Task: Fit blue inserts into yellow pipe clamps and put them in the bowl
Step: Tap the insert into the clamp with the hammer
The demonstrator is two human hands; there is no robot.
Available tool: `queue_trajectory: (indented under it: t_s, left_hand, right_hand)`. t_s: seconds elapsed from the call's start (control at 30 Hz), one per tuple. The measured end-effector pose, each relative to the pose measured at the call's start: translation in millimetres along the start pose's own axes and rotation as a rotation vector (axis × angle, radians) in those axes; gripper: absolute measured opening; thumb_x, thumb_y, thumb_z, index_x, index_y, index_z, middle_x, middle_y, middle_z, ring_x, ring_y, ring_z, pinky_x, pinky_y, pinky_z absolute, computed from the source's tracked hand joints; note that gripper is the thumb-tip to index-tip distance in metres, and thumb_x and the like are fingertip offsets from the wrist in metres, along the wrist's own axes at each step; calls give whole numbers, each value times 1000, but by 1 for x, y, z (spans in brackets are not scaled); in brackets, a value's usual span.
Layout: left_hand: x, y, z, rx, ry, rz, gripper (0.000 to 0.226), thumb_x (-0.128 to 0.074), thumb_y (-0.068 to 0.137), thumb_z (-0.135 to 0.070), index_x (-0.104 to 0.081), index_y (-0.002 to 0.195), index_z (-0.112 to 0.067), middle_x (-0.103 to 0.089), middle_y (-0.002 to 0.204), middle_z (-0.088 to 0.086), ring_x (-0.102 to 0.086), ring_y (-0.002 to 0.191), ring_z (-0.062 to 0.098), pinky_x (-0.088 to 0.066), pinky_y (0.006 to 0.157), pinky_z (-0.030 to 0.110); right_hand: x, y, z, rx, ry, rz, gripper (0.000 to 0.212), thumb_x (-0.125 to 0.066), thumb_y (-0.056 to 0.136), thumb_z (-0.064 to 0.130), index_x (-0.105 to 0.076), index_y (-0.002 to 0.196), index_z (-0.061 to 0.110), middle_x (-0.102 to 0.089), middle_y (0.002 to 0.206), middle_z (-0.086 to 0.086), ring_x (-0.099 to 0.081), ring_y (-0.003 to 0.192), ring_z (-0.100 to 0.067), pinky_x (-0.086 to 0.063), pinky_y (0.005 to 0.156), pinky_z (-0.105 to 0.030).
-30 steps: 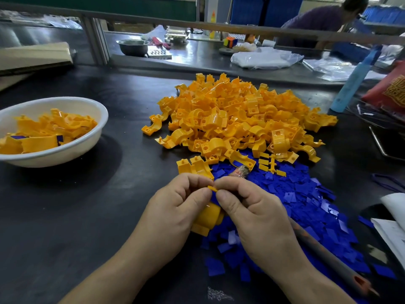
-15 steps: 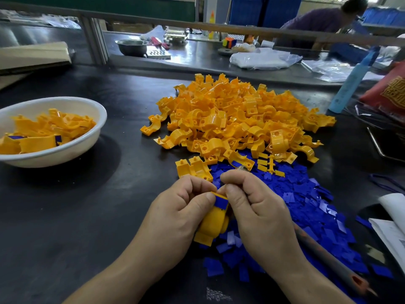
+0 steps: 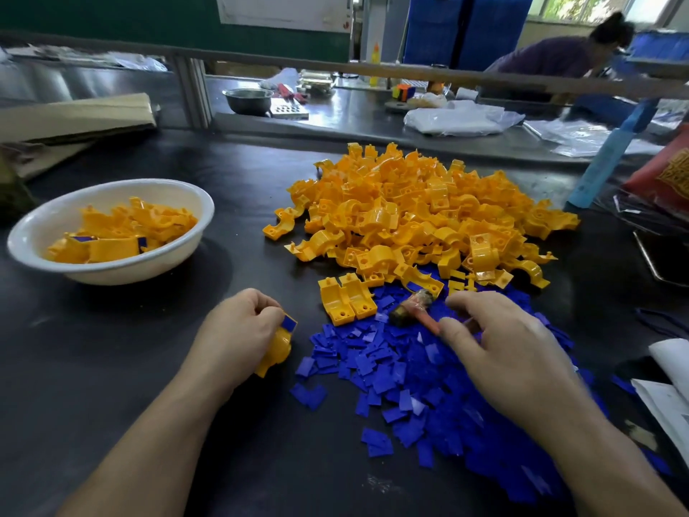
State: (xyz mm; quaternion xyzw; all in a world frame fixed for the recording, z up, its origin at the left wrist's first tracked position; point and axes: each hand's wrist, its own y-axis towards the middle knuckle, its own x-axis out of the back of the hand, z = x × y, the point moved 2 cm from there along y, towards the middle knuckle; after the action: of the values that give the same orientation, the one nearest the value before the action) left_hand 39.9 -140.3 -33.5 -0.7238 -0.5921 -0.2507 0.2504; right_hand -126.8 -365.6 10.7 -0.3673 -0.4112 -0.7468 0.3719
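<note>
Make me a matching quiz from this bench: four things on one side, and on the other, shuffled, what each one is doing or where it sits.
Things
1. left hand
2. right hand
3. white bowl
4. loose blue inserts

States or places
a. partly filled with yellow clamps
b. holds a taped tool
c. spread on the table, on the near side of the yellow pile
d. grips a clamp with a blue insert in it

Pairs: 1-d, 2-b, 3-a, 4-c
</note>
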Motion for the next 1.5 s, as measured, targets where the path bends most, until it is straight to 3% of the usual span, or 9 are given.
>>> queue_trajectory:
  t_s: [0.13, 0.3, 0.6, 0.8, 0.97, 1.17, 1.3, 1.4, 1.5]
  left_hand:
    - [8, 0, 2, -54, 158, -10, 19, -56, 91, -45, -67, 98, -32, -65, 100, -3, -59, 85, 12, -46, 67, 32]
    - [21, -10, 0, -48, 437, -20, 77, -61, 71, -75, -55, 124, -19, -57, 120, 3, -57, 107, 22, -51, 82, 39]
    - [-3, -35, 10, -231, 481, -221, 46, -58, 84, -59, -60, 115, -24, -57, 109, -3, -51, 103, 19, -46, 85, 35]
    - [-6, -33, 16, -268, 402, -240, 40, -59, 86, -56, -61, 114, -27, -58, 108, -6, -50, 101, 16, -43, 87, 33]
    - [-7, -32, 19, -277, 380, -254, 42, -59, 86, -57, -61, 114, -27, -58, 107, -7, -50, 100, 15, -41, 86, 31]
    - [-6, -30, 20, -287, 349, -248, 39, -60, 85, -57, -62, 109, -26, -58, 103, -7, -48, 98, 15, -41, 85, 32]
    - [-6, -30, 20, -282, 345, -239, 39, -57, 86, -57, -61, 110, -27, -57, 104, -8, -47, 100, 14, -41, 87, 32]
    - [-6, -31, 20, -288, 334, -250, 40, -58, 86, -57, -60, 111, -27, -57, 106, -8, -48, 102, 15, -41, 88, 32]
    - [-6, -30, 21, -288, 340, -252, 40, -58, 86, -57, -60, 111, -26, -57, 107, -7, -48, 102, 15, -41, 88, 32]
  right_hand:
    - [14, -10, -14, -70, -262, 180, 43, -43, 93, 54, -44, 132, 36, -50, 124, 14, -46, 111, -8, -42, 80, -23]
    - [17, -40, -30, -100, -398, 357, 46, -41, 90, 61, -33, 132, 43, -46, 112, 15, -43, 101, -7, -39, 80, -21]
    - [18, -49, -30, -114, -317, 281, 24, -37, 97, 47, -44, 119, 41, -46, 89, 16, -47, 80, -1, -34, 62, -17]
    - [27, -45, 17, -127, 208, 267, 18, -45, 96, 30, -48, 92, 47, -60, 65, 1, -60, 52, -8, -47, 45, -18]
    - [12, -32, 62, 63, 262, 364, 38, -42, 97, 35, -33, 97, 72, -60, 79, 25, -59, 61, -6, -47, 50, -26]
    - [-16, -23, 70, 142, 104, 476, 21, -40, 99, 34, -41, 118, 44, -58, 78, 7, -58, 66, -9, -51, 61, -29]
    - [-11, -13, 62, 101, 93, 549, 23, -39, 99, 34, -43, 115, 51, -62, 75, 4, -59, 60, -8, -50, 56, -29]
    - [-7, -15, 65, 108, 204, 455, 31, -40, 96, 35, -39, 101, 65, -60, 83, 21, -59, 64, -4, -50, 50, -26]
    - [-16, -20, 70, 140, 224, 354, 35, -41, 96, 36, -36, 116, 64, -60, 81, 17, -58, 72, 1, -48, 55, -20]
